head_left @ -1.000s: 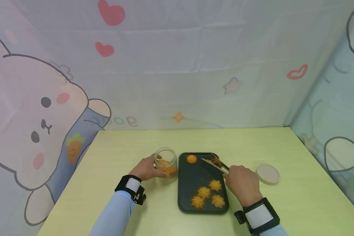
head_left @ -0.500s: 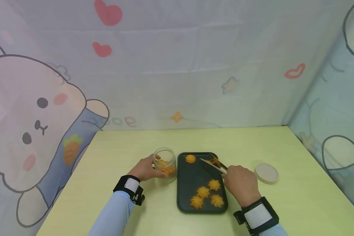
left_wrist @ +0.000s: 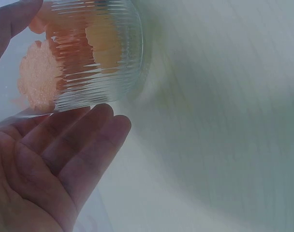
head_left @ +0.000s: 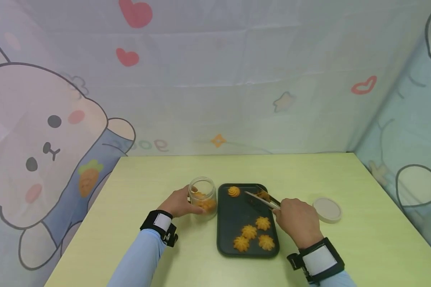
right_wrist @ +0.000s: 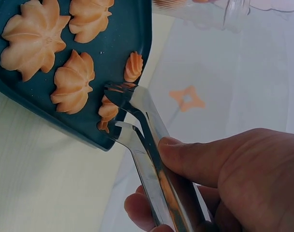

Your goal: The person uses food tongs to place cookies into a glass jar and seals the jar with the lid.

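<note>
Over the far right corner of the tray, metal tongs are gripped by the right hand, fingers curled round the handles, and a cookie is pinched between the tips. On the left, a glass jar is held by the left hand, fingers and thumb wrapped round its ribbed wall; several cookies are seen inside it. The jar stands on the counter just beside the tray. One cookie lies at the tray's far left corner, and three more are clustered at its near end. A round lid is laid on the counter, right of the right hand.
</note>
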Action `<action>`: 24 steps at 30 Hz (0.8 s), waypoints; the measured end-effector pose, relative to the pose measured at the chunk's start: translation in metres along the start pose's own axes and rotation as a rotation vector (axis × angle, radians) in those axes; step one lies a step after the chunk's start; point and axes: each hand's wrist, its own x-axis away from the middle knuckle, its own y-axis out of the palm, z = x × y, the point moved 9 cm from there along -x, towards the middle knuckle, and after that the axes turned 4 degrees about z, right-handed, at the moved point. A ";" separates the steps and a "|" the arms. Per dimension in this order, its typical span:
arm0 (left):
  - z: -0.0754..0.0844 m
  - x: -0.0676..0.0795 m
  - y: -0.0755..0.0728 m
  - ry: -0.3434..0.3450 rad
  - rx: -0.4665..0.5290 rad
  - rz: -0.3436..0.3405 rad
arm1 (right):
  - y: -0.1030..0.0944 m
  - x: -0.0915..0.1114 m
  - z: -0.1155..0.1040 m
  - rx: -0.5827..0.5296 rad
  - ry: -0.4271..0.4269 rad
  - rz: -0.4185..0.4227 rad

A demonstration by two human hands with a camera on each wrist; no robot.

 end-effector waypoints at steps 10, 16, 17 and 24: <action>0.000 0.001 0.000 0.001 0.003 -0.003 | -0.002 0.000 0.002 -0.002 0.013 -0.010; 0.000 0.001 0.001 -0.002 0.003 -0.004 | -0.003 -0.001 0.003 0.000 0.020 -0.025; -0.001 0.001 0.001 -0.003 0.002 -0.004 | -0.003 -0.001 0.003 0.001 0.018 -0.023; -0.002 0.000 0.002 -0.001 0.001 -0.001 | -0.011 -0.002 0.000 0.006 -0.003 0.008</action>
